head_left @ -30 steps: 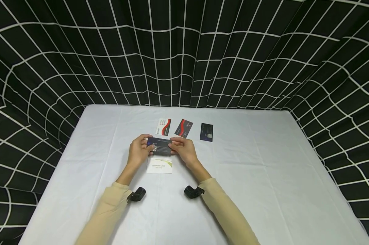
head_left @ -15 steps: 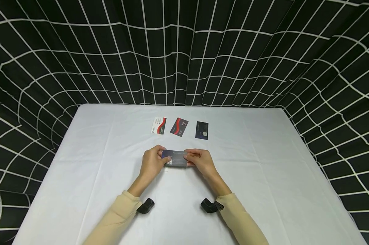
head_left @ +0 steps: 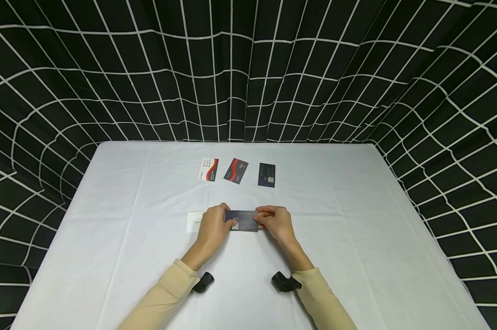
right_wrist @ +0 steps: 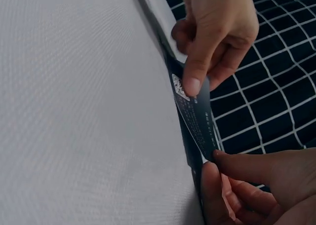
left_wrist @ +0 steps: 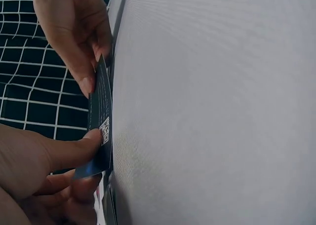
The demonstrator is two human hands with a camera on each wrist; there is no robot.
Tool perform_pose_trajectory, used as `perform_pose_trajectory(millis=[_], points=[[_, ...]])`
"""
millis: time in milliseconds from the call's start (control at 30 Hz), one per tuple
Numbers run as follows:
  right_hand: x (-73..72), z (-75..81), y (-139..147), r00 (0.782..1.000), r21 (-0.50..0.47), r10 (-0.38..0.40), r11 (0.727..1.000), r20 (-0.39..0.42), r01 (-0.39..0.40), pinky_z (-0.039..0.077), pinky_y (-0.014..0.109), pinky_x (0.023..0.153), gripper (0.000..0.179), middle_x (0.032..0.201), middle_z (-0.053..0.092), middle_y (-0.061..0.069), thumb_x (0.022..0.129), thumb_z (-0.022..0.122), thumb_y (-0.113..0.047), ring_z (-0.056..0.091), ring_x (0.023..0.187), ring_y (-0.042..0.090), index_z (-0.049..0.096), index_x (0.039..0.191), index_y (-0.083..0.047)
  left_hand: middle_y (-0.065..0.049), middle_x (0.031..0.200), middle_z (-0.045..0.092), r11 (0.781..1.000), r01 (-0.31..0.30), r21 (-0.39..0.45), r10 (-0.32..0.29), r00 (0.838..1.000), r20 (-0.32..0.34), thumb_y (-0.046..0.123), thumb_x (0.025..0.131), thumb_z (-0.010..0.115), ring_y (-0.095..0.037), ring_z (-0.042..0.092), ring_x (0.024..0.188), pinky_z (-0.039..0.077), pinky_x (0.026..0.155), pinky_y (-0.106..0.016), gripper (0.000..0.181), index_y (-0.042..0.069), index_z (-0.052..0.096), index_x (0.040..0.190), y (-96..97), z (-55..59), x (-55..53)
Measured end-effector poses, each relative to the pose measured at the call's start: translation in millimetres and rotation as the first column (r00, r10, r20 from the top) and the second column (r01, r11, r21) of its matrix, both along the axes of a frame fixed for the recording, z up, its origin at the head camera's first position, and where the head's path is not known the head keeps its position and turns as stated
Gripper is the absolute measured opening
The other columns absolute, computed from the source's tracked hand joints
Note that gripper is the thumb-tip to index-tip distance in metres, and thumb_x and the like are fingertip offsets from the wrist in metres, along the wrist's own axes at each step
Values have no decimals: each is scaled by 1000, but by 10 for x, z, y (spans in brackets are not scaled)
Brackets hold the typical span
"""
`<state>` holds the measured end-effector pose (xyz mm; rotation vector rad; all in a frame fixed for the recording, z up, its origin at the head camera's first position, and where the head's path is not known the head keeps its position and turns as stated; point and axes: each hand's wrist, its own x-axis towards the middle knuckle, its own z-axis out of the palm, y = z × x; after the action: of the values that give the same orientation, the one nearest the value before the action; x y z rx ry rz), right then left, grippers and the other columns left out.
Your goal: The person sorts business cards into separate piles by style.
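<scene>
A dark blue business card point(head_left: 247, 220) with a QR code spans the gap between both hands, its long side running left to right in the head view. My left hand point(head_left: 213, 225) pinches its left end, the thumb lying by the QR code in the left wrist view. At the opposite end, my right hand point(head_left: 279, 223) holds the card between thumb and fingers. Partly hidden behind the left hand, a white business card point(head_left: 193, 222) lies on the white-covered table point(head_left: 314, 238).
Farther back lie a white card with a red wave point(head_left: 208, 169), a tilted dark card with a red wave point(head_left: 236, 171) and another dark blue card with a QR code point(head_left: 266, 175). A black, white-gridded curtain point(head_left: 240, 68) surrounds the table's back and sides.
Both hands have carried the dark blue card rightward and nearer the person, away from above the white card. The white card now shows left of it. The three back cards keep their arrangement.
</scene>
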<state>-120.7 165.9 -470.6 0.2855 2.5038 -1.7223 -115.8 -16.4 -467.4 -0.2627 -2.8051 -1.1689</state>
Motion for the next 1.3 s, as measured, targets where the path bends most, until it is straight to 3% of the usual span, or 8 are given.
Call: perform_pose_trajectory(millis=[100,167,333,400,567,800,1067,1300], points=[[-3,-20,-14,999,43,7,999,-32,-5,53,21,53,18,79,70,10,81,75,3,63,55,9,73,99,5,-11,73,68,997,-27,-79,24,999,-37,14,70,87,-18,63,62,47,52,-31,34,-4,69,93,11,-17,-6],[3,-29,-27,997,129,17,992,-79,-7,52,21,53,17,77,70,7,80,76,1,62,56,8,74,96,3,-11,77,69,991,-43,-126,36,998,-59,17,69,88,-22,65,65,47,54,-34,35,-2,70,93,16,-23,-8],[25,-18,-77,974,407,66,913,-216,28,45,26,55,11,67,68,0,76,81,-5,56,54,7,76,85,-5,-9,82,64,982,-66,-178,54,996,-71,20,67,89,-27,65,71,48,58,-39,39,1,71,97,16,-41,-15],[32,-9,-87,968,453,77,891,-237,40,43,29,55,9,65,67,-1,76,81,-6,54,53,8,75,82,-7,-10,83,62,981,-68,-184,55,996,-77,20,67,89,-28,65,71,48,58,-40,40,1,71,97,18,-46,-12],[34,-4,-84,971,465,82,885,-225,33,41,28,53,6,65,67,-1,76,81,-7,53,53,8,76,80,-7,-9,83,55,979,-59,-196,44,996,-81,18,68,88,-28,63,68,47,57,-41,35,2,70,94,30,-47,3],[30,-10,-65,973,470,85,882,-213,26,41,29,53,6,65,68,-1,76,81,-9,53,54,9,77,81,-7,-8,82,59,978,-14,-207,-1,997,-75,13,72,85,-25,63,67,48,55,-38,28,1,71,93,67,-41,14],[30,-16,-58,974,463,88,886,-210,20,39,28,52,5,64,66,-1,77,81,-9,48,50,7,77,80,-7,-6,81,59,971,-19,-239,0,997,-80,13,74,84,-24,63,65,46,53,-37,26,2,72,94,92,-23,24],[15,-15,-41,976,488,109,873,-189,-3,35,27,48,4,65,66,-1,80,79,-11,44,48,8,77,80,-8,-7,81,59,972,-18,-235,-5,995,-96,13,77,81,-27,64,64,47,54,-39,22,1,72,94,83,-25,31]])
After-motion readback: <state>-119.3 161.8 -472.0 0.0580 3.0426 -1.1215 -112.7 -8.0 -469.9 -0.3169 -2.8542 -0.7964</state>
